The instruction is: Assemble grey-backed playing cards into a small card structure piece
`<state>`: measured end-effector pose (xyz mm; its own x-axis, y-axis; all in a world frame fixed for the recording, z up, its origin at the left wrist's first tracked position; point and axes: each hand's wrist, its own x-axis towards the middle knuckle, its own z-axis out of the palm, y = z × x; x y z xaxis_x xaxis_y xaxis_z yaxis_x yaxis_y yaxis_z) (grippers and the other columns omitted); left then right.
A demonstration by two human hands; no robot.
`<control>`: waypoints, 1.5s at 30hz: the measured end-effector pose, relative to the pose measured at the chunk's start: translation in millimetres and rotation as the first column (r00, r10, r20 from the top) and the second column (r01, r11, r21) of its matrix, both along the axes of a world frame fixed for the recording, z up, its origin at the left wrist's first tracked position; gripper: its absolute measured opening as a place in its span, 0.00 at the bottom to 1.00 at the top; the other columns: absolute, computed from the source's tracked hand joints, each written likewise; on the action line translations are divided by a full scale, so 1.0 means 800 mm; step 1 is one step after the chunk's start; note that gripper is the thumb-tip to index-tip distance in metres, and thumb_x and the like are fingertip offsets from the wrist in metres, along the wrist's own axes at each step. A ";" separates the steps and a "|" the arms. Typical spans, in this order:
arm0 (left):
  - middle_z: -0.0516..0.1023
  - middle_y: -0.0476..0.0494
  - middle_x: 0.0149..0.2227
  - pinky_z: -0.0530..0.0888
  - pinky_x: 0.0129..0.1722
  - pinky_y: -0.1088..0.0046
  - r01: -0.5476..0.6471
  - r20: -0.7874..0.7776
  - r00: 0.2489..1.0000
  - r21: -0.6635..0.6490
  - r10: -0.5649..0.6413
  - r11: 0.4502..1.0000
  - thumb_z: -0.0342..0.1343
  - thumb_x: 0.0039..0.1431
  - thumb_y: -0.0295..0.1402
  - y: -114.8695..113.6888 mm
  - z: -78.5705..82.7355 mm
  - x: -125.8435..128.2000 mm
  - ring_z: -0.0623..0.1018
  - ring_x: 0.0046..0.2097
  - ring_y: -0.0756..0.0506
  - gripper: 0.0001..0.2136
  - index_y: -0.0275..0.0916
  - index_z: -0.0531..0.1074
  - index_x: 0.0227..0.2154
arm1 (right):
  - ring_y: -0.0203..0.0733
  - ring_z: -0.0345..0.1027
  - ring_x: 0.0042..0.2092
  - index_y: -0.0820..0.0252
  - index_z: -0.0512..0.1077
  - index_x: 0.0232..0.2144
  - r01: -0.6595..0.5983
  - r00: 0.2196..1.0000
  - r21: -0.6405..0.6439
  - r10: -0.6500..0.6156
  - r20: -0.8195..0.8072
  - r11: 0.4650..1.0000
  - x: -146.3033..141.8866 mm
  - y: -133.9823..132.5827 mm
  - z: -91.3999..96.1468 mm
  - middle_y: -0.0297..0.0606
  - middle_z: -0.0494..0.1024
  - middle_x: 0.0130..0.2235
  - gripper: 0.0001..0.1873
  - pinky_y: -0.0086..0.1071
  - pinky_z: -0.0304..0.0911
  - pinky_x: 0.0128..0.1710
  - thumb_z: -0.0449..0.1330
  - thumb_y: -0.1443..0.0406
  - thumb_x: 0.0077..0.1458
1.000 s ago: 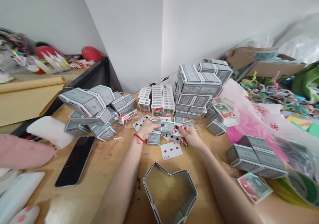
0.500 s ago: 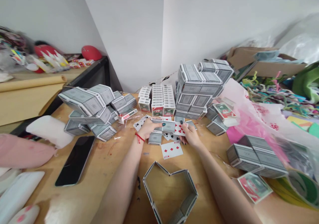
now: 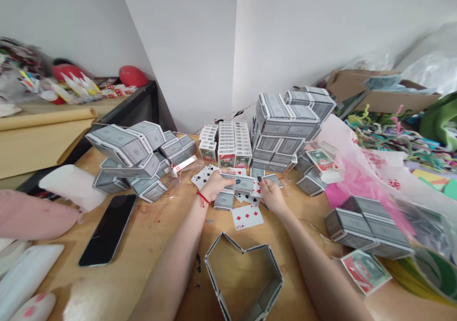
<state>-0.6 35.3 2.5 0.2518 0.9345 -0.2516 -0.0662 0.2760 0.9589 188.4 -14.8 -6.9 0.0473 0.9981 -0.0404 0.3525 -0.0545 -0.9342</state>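
My left hand (image 3: 218,184) pinches a grey-backed card piece (image 3: 243,184) between thumb and fingers. My right hand (image 3: 272,193) grips the right end of a red-suited playing card (image 3: 256,189), whose left part is covered by the grey-backed piece. Below my left hand lies another grey-backed folded card piece (image 3: 223,200). A three of diamonds (image 3: 247,216) is face up just in front of the hands, and black-suited cards (image 3: 200,178) are fanned beyond my left wrist. Nearer me stands a heart-shaped frame (image 3: 273,264) made of folded cards.
Stacked grey card blocks stand at left (image 3: 121,142) and right (image 3: 285,116). Rows of card boxes (image 3: 226,140) sit at the back. A phone (image 3: 108,230) lies at left. At right are more card blocks (image 3: 367,226), a card box (image 3: 366,271) and green-yellow tape rolls (image 3: 421,273).
The right hand has moved slightly left, and less of the red-suited card shows beside the grey-backed piece. My left hand keeps its pinch on that piece.
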 end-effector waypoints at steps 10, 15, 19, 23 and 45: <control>0.76 0.48 0.24 0.70 0.31 0.72 0.047 0.043 0.998 0.010 -0.048 0.999 0.66 0.31 0.27 0.000 -0.003 0.004 0.74 0.28 0.48 0.14 0.34 0.73 0.26 | 0.32 0.51 0.12 0.55 0.55 0.15 -0.026 0.999 0.002 0.026 -0.021 1.000 -0.007 -0.001 0.003 0.29 0.59 0.10 0.26 0.27 0.48 0.13 0.44 0.43 0.51; 0.76 0.48 0.25 0.70 0.31 0.72 0.037 0.024 0.999 0.003 -0.037 0.999 0.66 0.31 0.27 0.000 -0.003 0.004 0.74 0.28 0.48 0.14 0.35 0.73 0.27 | 0.31 0.50 0.11 0.56 0.55 0.15 -0.052 0.997 -0.034 0.050 -0.056 0.998 -0.007 -0.001 0.001 0.28 0.57 0.09 0.27 0.27 0.45 0.11 0.43 0.43 0.51; 0.75 0.49 0.25 0.69 0.30 0.74 0.025 0.047 0.999 0.008 -0.026 1.000 0.66 0.31 0.27 -0.002 -0.004 0.006 0.74 0.28 0.49 0.14 0.34 0.73 0.27 | 0.30 0.48 0.11 0.56 0.55 0.13 -0.061 0.991 -0.052 0.054 -0.123 0.997 -0.005 0.001 0.000 0.28 0.57 0.08 0.27 0.26 0.44 0.11 0.45 0.44 0.51; 0.77 0.46 0.29 0.69 0.33 0.73 0.024 0.099 0.995 0.040 -0.027 0.999 0.65 0.33 0.28 -0.006 -0.003 0.008 0.75 0.31 0.48 0.14 0.33 0.73 0.28 | 0.29 0.44 0.09 0.57 0.56 0.12 -0.052 0.958 -0.115 0.017 -0.286 0.992 0.002 0.002 0.000 0.28 0.56 0.07 0.27 0.26 0.39 0.08 0.47 0.45 0.50; 0.74 0.41 0.44 0.69 0.44 0.65 0.079 0.393 0.909 0.165 -0.139 0.983 0.63 0.38 0.31 -0.008 0.009 -0.010 0.72 0.47 0.40 0.07 0.37 0.75 0.24 | 0.40 0.69 0.21 0.57 0.64 0.28 -0.257 0.732 -0.105 0.123 -0.670 0.961 0.024 -0.005 0.066 0.37 0.73 0.22 0.27 0.29 0.63 0.14 0.44 0.41 0.48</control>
